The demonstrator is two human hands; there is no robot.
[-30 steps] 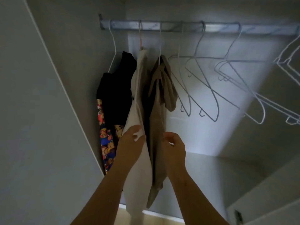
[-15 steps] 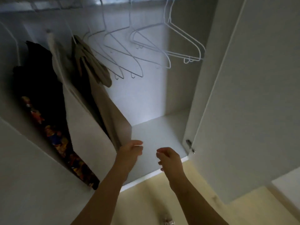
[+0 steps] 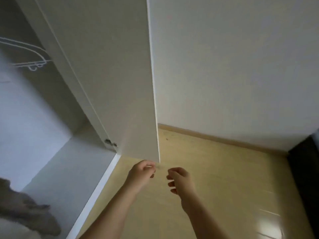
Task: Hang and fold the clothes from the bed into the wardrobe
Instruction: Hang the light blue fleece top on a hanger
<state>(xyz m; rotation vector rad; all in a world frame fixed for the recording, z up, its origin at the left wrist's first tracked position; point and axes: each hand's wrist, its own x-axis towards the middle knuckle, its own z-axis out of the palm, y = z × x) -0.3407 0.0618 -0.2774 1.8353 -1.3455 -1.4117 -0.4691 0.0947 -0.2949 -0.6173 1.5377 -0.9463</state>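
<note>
The open wardrobe [image 3: 57, 169] fills the left of the head view, its white door [image 3: 112, 75] swung out toward me. At the lower left edge hangs the tail of a beige garment [image 3: 31, 214]. White wire hangers [image 3: 32, 61] show at the upper left. My left hand [image 3: 140, 175] and my right hand [image 3: 181, 181] hover over the floor just below the door's bottom corner, fingers loosely curled, holding nothing. The bed and the other clothes are out of view.
A pale wooden floor [image 3: 224, 178] stretches to the right, up to a white wall [image 3: 233, 66] with a wooden skirting board. A dark object [image 3: 307, 169] stands at the right edge. A metal hinge [image 3: 111, 143] sits at the door's lower inner corner.
My view has swung right, away from the hanging clothes toward the door and floor. Both hands let go of the garments and moved out of the wardrobe.
</note>
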